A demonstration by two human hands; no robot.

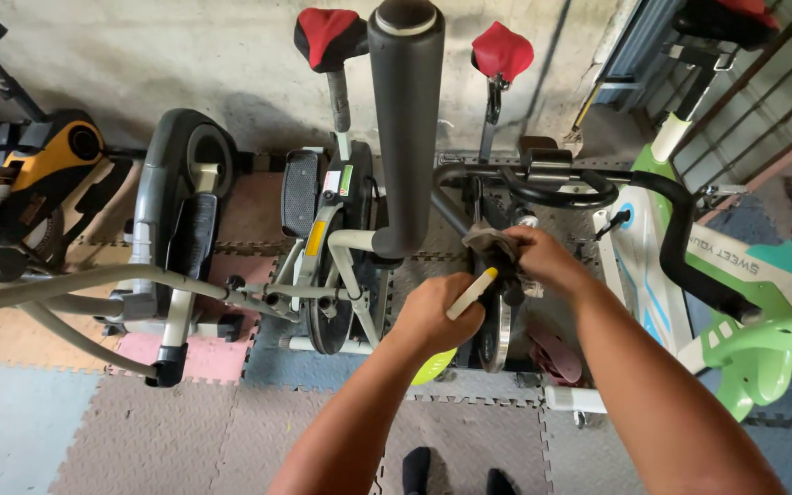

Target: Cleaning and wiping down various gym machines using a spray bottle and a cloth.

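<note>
Overhead, a black foam post [405, 128] rises between neighbouring exercise machines [181, 229].

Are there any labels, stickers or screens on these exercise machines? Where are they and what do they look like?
Sticker: small green and white rectangle on the middle machine's upright frame.
Yellow tag: narrow oblong lower on that frame.
Lettering: dark print along the white and green bike's frame, far right.
Screens: none visible.
</note>
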